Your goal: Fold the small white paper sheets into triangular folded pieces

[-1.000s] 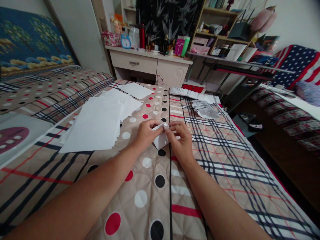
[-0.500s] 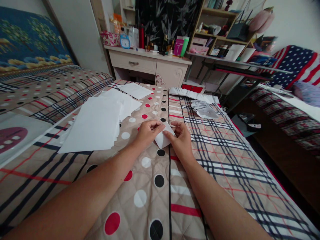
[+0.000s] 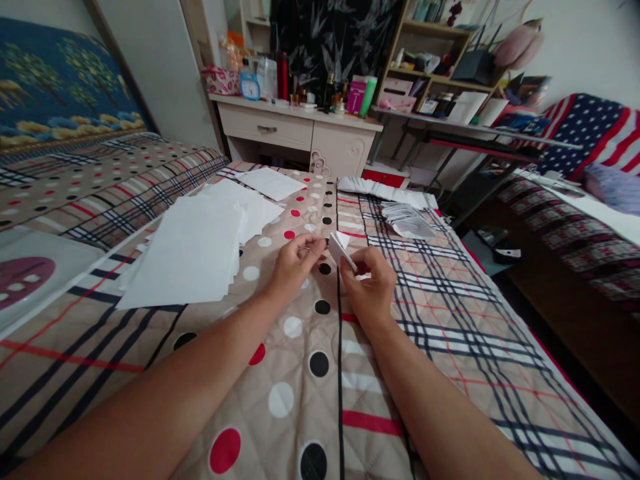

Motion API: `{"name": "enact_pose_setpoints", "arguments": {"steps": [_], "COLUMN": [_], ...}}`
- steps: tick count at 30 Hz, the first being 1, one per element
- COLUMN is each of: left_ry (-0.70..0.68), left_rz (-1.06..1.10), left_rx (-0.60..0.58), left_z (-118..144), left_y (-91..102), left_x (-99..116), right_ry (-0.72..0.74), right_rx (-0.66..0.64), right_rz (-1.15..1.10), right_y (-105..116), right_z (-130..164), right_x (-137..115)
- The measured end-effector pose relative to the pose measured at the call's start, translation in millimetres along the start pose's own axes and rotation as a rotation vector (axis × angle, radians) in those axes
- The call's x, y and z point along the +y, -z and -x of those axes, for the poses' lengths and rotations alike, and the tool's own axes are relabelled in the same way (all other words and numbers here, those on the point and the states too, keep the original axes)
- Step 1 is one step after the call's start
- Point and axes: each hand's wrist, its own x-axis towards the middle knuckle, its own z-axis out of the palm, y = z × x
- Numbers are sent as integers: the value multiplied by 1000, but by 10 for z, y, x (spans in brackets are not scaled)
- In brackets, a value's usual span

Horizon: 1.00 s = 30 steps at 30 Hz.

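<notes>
Sheets [image 3: 185, 247] lie left, folded papers [image 3: 409, 222] beyond (right fingers [image 3: 371, 258] pinch a folded piece [image 3: 343, 251], left fingers [image 3: 313, 254] curl loosely)

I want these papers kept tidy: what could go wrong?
The folded paper, gripped only by the right hand, could slip or unfold. The uneven stack of white sheets might slide if the left forearm brushes it. The fanned papers lie near the right edge of the bedspread and could fall.

Dotted, plaid bedspread [image 3: 240, 400]: white sheets [image 3: 183, 253] left; folded papers [image 3: 409, 221] far right.
</notes>
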Motion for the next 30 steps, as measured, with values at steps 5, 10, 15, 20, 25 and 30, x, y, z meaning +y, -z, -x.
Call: {"name": "enact_pose_setpoints", "arguments": {"steps": [5,10,15,20,25,30], "left_ry": [149,207,143,66,5,-39], "left_rz": [204,217,65,-73,-85,-73], "left_rx": [-199,-122,-162,-272,-275,-274], "left_z": [41,-36,-98,-65,-33,-31], "left_y": [-61,-5,53,67,78,76], "left_x": [-4,-54,-87,-93,-65,-55], "right_ry": [32,5,-79,-393,-671,-862], "right_rx": [-197,-244,-4,-92,-155,-175], "right_rz": [187,-11,-39,-314,-591,-758], "right_y": [-27,-18,3,-49,-48,-20], "right_z": [12,8,-10,-18,-40,-76], "right_x": [25,-39,5,139,149,106]}}
